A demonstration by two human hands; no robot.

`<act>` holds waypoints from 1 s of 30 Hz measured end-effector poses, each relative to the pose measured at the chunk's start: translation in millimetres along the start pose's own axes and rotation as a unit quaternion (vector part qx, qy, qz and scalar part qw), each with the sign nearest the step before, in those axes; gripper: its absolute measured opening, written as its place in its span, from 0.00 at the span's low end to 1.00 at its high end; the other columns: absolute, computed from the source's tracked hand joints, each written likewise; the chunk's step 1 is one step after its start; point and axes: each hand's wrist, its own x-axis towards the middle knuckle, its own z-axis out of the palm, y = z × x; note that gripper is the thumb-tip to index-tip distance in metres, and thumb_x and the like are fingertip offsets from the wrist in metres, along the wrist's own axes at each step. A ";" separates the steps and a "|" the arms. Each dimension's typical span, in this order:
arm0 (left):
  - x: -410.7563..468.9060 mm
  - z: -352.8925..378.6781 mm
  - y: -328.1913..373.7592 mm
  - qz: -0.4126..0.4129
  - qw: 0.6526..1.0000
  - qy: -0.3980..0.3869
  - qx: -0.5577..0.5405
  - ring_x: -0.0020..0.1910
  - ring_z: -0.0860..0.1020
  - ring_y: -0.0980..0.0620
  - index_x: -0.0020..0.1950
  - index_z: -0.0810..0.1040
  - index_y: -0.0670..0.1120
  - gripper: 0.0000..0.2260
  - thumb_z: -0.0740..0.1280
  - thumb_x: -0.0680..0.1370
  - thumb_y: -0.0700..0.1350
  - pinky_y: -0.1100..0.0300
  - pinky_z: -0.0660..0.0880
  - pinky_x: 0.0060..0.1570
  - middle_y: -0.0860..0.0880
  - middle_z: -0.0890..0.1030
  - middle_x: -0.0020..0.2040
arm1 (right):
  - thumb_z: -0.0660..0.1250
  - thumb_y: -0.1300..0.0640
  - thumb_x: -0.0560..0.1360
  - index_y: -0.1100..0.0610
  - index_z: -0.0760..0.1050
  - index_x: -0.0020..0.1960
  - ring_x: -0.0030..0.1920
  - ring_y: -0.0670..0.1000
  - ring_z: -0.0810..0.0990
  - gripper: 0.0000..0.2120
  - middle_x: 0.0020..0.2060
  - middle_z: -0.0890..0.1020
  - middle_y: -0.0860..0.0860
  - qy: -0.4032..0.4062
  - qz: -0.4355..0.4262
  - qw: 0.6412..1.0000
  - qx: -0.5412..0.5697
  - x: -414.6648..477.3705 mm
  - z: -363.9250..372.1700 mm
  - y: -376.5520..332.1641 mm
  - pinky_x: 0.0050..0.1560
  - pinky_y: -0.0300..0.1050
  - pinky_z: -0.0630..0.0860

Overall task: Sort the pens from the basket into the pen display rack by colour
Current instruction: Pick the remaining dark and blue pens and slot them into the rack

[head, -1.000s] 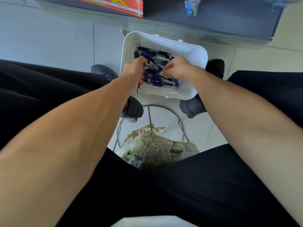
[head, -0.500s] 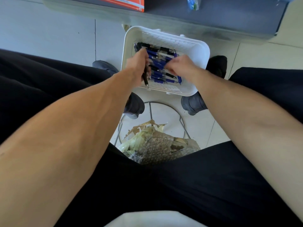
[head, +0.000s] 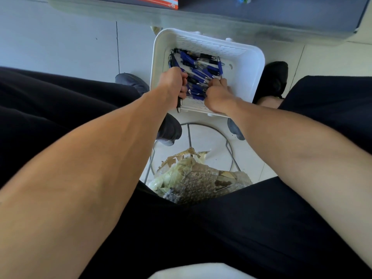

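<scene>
A white slotted basket (head: 244, 63) rests on the floor between my feet, holding several blue and black pens (head: 198, 67) in a loose heap. My left hand (head: 173, 81) is at the basket's near left side, fist closed around black pens (head: 178, 105) whose tips poke down below the fist. My right hand (head: 218, 93) reaches into the heap at the near edge, fingers curled and pinching among the blue pens; what it holds is hidden. The pen display rack is out of view.
A wire-frame bin (head: 201, 178) with crumpled paper and bubble wrap stands between my knees, just below the basket. Dark shoes (head: 275, 77) flank the basket. A grey shelf edge (head: 221, 23) with an orange box (head: 157, 2) runs along the top.
My left hand has taken up black pens and pulled back toward the basket's near left edge. My right hand has shifted lower into the pile. The view has tilted slightly down.
</scene>
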 end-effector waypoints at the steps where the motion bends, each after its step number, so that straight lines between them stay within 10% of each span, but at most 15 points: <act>1: -0.8 0.2 0.0 0.000 1.000 0.001 -0.001 0.19 0.62 0.57 0.45 0.72 0.44 0.09 0.55 0.80 0.35 0.66 0.58 0.21 0.50 0.69 0.31 | 0.60 0.61 0.79 0.64 0.65 0.75 0.74 0.59 0.58 0.24 0.76 0.60 0.56 -0.012 0.004 1.000 0.007 -1.5 -1.9 -0.5 0.76 0.52 0.58; 11: -1.1 -4.2 0.2 -0.006 1.000 0.006 0.002 0.23 0.61 0.56 0.41 0.69 0.45 0.11 0.54 0.80 0.35 0.66 0.58 0.22 0.51 0.66 0.31 | 0.53 0.56 0.81 0.60 0.66 0.73 0.74 0.62 0.57 0.22 0.76 0.57 0.59 -0.115 0.007 0.991 -0.063 -8.6 -10.5 -11.8 0.74 0.60 0.59; 16: -0.9 -4.4 1.4 -0.008 1.000 0.002 0.016 0.21 0.61 0.57 0.40 0.70 0.45 0.11 0.54 0.80 0.35 0.67 0.58 0.21 0.51 0.66 0.30 | 0.65 0.59 0.78 0.59 0.81 0.56 0.60 0.57 0.76 0.10 0.56 0.79 0.53 0.003 0.045 0.996 0.072 -9.2 -15.9 -6.0 0.64 0.53 0.73; 21: 1.8 -3.1 -0.5 0.006 0.998 -0.001 0.060 0.21 0.59 0.56 0.35 0.67 0.48 0.13 0.57 0.79 0.37 0.66 0.56 0.21 0.53 0.64 0.25 | 0.72 0.72 0.68 0.59 0.84 0.43 0.30 0.50 0.75 0.10 0.31 0.81 0.53 -0.034 0.098 0.921 0.377 -17.2 -38.0 -4.8 0.32 0.41 0.75; 26: 1.6 -2.9 -8.2 0.065 0.994 0.001 0.088 0.20 0.60 0.55 0.46 0.74 0.44 0.10 0.72 0.77 0.48 0.65 0.59 0.21 0.51 0.64 0.27 | 0.72 0.76 0.70 0.55 0.81 0.48 0.40 0.49 0.84 0.17 0.35 0.85 0.50 -0.145 0.031 0.815 0.560 -31.8 -55.0 -10.4 0.50 0.42 0.83; 30: -3.4 -3.4 -6.5 0.078 0.994 0.012 0.081 0.23 0.62 0.54 0.38 0.75 0.46 0.10 0.65 0.79 0.46 0.64 0.61 0.23 0.51 0.66 0.28 | 0.69 0.66 0.77 0.56 0.82 0.54 0.45 0.50 0.86 0.09 0.43 0.87 0.52 -0.129 0.007 0.785 0.606 -24.9 -50.1 -13.0 0.51 0.43 0.82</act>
